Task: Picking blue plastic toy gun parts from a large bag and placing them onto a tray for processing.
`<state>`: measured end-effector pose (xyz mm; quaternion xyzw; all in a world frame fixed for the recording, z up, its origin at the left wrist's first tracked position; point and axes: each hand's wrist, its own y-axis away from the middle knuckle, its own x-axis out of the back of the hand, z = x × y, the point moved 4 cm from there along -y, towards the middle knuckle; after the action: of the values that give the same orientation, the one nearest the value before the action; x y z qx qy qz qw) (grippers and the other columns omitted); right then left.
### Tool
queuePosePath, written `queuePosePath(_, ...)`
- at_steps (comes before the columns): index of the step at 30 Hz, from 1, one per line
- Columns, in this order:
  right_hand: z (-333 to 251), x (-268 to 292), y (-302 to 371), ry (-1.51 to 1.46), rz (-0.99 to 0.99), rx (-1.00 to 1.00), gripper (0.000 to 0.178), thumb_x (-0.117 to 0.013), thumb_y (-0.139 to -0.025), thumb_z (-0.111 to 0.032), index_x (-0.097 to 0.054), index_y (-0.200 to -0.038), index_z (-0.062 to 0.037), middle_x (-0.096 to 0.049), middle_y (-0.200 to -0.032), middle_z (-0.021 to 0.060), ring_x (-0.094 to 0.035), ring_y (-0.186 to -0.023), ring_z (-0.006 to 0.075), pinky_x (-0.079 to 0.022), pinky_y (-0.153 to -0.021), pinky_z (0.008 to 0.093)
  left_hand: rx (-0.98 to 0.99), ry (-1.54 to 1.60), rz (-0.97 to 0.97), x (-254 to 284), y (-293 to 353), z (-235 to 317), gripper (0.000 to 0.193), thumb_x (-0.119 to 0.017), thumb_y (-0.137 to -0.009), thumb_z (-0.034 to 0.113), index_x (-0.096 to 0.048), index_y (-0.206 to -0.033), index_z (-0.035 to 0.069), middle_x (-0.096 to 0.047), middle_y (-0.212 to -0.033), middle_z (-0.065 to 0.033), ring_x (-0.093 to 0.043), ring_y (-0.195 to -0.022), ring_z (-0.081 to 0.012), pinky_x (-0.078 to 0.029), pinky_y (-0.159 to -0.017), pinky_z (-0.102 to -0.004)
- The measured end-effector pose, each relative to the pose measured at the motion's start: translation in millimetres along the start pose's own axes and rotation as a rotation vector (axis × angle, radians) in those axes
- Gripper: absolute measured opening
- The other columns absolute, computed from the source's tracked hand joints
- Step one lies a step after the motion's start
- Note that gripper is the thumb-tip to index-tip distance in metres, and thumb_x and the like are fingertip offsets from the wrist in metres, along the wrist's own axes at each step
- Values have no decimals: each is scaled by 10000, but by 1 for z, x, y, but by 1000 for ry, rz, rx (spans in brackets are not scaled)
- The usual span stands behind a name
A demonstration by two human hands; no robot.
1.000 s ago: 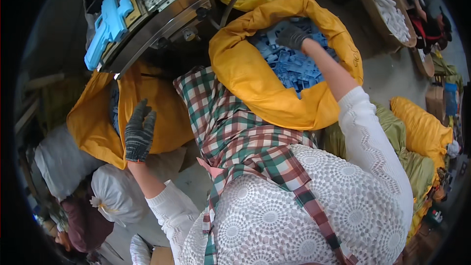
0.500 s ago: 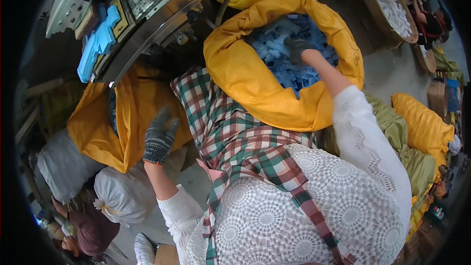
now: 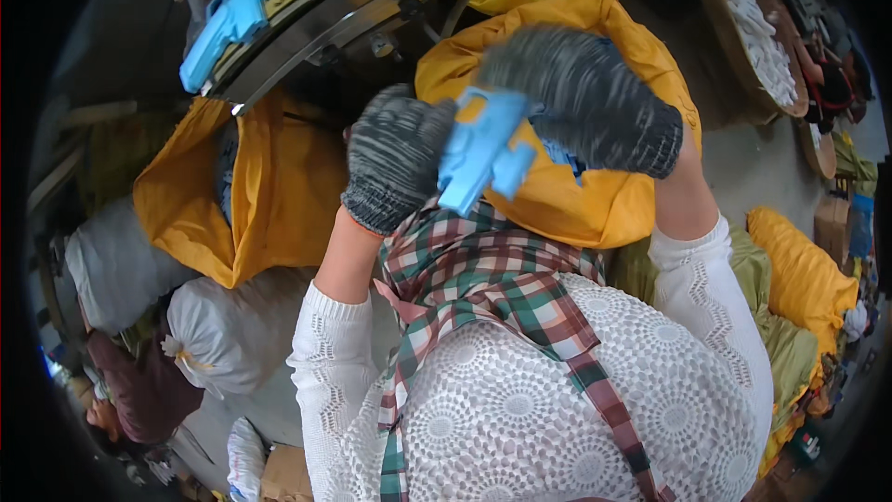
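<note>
Blue moulded plastic, in the form of one angular part [image 3: 483, 149], was held raised in front of the chest, between the two hands and above the checked apron [image 3: 483, 270]. The left hand [image 3: 398, 163], covered by a grey knitted work glove, was closed loosely against the left side of the part, with its fingers curled around the upper edge. The right hand [image 3: 581, 98], in a matching grey glove, was curled over the part from above and from the right; how firmly its fingers gripped could not be told, since the palm side was hidden. Both hands were in contact with the part.

Behind the hands, a large yellow fabric sack [image 3: 595, 195] was seen standing open, with the part held in front of its near wall. A second yellow sack [image 3: 251, 195] was placed to the left, beneath the curved metal edge of a machine [image 3: 344, 19]. On top of that machine, a similar blue plastic part [image 3: 228, 19] was lying, well apart from the hands. Grey and white tied bags [image 3: 214, 335] were stacked at the lower left. White lace sleeves were worn on both forearms.
</note>
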<state>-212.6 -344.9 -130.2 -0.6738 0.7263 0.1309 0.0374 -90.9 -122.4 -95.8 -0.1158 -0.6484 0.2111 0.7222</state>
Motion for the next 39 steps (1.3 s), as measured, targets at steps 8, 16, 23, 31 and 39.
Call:
queuePosePath(8, -82, -123, -30, 1188, 77, 733, 315, -778, -656, -105, -638, -927, -22, -632, -1034, 139, -624, -906, 278, -491, -819, 364, 252, -438, 332, 43, 11, -17, 369, -569, -721, 184, -608, -1058, 38, -582, -894, -132, -572, -871, -291, -426, -914, -470)
queuePosePath(16, -91, -69, -41, 610, 224, 666, 428, -761, -732, -93, -584, -1117, -31, -616, -1138, 90, -581, -1063, 200, -464, -919, 334, 465, -583, 474, 119, 30, -127, 595, -608, -835, 418, -453, -1315, 103, -520, -1197, -204, -492, -1115, -386, -381, -968, -488)
queuePosePath(23, -99, -103, -79, 757, 158, 831, 416, -715, -777, -146, -571, -1151, -34, -573, -1186, 120, -536, -1123, 256, -408, -975, 358, 471, -675, 63, 133, 18, -137, 579, -674, -783, 324, -474, -1284, 117, -557, -1062, -170, -529, -979, -342, -424, -855, -448)
queuePosePath(31, -115, -160, -183, 1107, -12, 1169, 298, -619, -839, -225, -610, -1110, -100, -606, -1090, 105, -575, -1024, 276, -452, -925, 365, 904, -976, 186, 154, 181, -136, 721, -692, -755, 370, -412, -1324, 29, -503, -1217, -228, -481, -1113, -378, -379, -944, -457)
queuePosePath(39, -114, -141, -195, 964, 16, 1075, 333, -573, -878, -280, -604, -1142, -80, -608, -1119, 144, -555, -1054, 311, -419, -942, 398, 915, -756, 29, 121, 186, -130, 767, -690, -753, 339, -351, -1371, 36, -447, -1295, -245, -434, -1187, -389, -325, -1021, -457)
